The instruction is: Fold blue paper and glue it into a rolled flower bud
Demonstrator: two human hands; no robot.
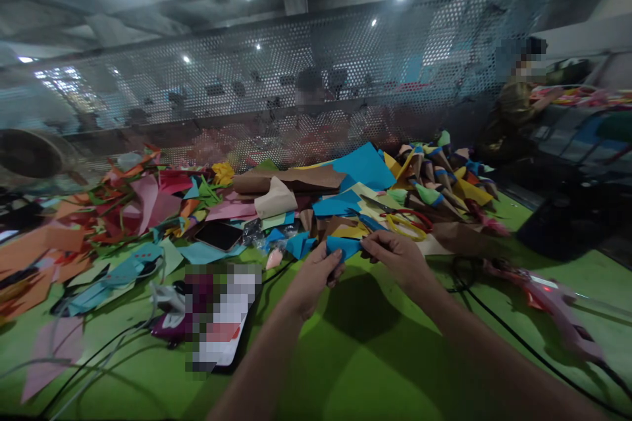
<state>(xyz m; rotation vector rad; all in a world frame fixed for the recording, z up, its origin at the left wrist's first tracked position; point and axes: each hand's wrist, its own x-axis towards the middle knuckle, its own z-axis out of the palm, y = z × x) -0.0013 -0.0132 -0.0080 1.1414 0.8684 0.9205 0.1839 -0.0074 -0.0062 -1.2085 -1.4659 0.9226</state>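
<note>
Both my hands hold one small piece of blue paper [344,247] just above the green table [365,348]. My left hand [316,276] pinches its left end with fingers closed. My right hand [395,253] pinches its right end, fingers curled. Behind the paper lie many coloured paper scraps [276,207] and scissors with red and yellow handles [409,222].
A pile of rolled paper cones [439,177] sits at the back right. A dark phone [218,235] lies among the scraps. A pink glue gun [553,302] with its black cord lies to the right. Cables run at the left. A perforated metal screen [296,92] backs the table; another person [518,105] sits far right.
</note>
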